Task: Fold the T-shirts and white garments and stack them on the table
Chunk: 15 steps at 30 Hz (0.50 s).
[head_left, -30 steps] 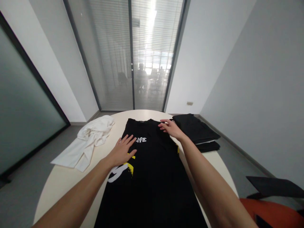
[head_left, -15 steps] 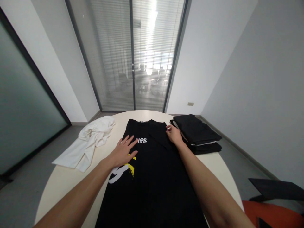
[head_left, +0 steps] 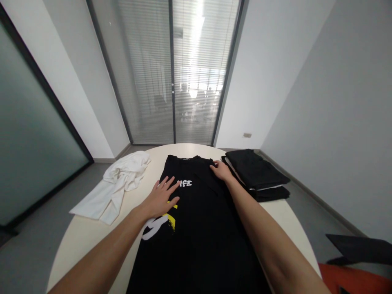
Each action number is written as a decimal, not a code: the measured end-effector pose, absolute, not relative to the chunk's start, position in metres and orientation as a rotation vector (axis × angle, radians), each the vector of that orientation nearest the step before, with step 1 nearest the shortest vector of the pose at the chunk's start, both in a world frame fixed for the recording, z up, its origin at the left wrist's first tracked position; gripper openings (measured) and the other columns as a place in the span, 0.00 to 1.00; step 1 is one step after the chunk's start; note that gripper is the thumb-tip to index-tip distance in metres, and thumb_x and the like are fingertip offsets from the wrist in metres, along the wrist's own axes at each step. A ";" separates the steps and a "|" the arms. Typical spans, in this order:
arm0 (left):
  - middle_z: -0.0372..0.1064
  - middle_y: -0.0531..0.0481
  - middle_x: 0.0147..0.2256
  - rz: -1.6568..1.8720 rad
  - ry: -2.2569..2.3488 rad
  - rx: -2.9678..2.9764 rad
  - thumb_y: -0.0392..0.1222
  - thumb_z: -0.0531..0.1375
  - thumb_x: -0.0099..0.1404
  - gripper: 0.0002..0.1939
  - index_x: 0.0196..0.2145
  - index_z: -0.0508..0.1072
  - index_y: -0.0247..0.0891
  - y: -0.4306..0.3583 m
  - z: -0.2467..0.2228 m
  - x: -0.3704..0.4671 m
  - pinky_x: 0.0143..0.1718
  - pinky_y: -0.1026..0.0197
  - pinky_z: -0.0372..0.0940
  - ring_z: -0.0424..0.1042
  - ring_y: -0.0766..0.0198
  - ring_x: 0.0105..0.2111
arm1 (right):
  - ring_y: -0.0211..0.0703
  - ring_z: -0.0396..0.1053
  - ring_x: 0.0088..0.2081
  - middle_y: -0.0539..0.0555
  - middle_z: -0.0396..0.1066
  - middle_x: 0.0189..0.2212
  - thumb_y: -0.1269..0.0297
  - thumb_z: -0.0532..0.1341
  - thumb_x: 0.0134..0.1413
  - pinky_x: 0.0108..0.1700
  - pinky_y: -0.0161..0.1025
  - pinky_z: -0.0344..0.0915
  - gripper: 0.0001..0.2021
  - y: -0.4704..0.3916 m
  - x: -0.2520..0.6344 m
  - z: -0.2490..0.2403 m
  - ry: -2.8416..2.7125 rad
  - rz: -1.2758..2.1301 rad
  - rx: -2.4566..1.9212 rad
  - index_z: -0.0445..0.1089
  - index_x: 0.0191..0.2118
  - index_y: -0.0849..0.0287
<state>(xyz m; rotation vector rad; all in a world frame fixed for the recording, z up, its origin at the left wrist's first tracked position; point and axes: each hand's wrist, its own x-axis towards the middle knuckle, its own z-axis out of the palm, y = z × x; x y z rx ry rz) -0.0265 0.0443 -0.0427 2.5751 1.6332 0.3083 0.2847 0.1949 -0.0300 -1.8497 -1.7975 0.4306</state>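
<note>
A black T-shirt (head_left: 199, 237) lies lengthwise on the table, its collar at the far end and its lower part running off the bottom of the view. White lettering and a yellow and white print show on its left side. My left hand (head_left: 161, 199) rests flat on this print with the fingers spread, covering some letters. At the shirt's far right corner, my right hand (head_left: 221, 170) has its thumb and fingers bent together on the black cloth. The fold under those fingers is partly hidden.
A crumpled white garment (head_left: 122, 183) lies at the left of the round pale table (head_left: 281, 228). Just right of my right hand sits a stack of folded dark clothes (head_left: 255, 169). An orange and black chair (head_left: 355, 277) stands at the lower right.
My right hand has shifted slightly left onto the shirt's corner, and its fingers have closed there. A raised flap of cloth near it lies flatter. My left hand stays put.
</note>
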 end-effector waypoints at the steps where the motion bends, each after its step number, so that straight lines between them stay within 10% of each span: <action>1: 0.43 0.46 0.71 0.305 1.639 2.574 0.60 0.47 0.72 0.33 0.70 0.52 0.49 0.044 -0.042 -0.026 0.67 0.35 0.44 0.41 0.46 0.71 | 0.46 0.74 0.51 0.60 0.76 0.50 0.57 0.60 0.62 0.54 0.37 0.64 0.20 0.198 0.283 -0.029 -1.811 0.442 -1.829 0.72 0.56 0.60; 15: 0.54 0.47 0.68 0.381 1.593 2.664 0.51 0.53 0.69 0.26 0.63 0.66 0.47 0.040 -0.026 -0.014 0.68 0.39 0.43 0.51 0.46 0.68 | 0.49 0.76 0.44 0.59 0.80 0.39 0.61 0.58 0.62 0.49 0.39 0.67 0.14 0.204 0.286 -0.025 -1.831 0.511 -1.763 0.79 0.44 0.62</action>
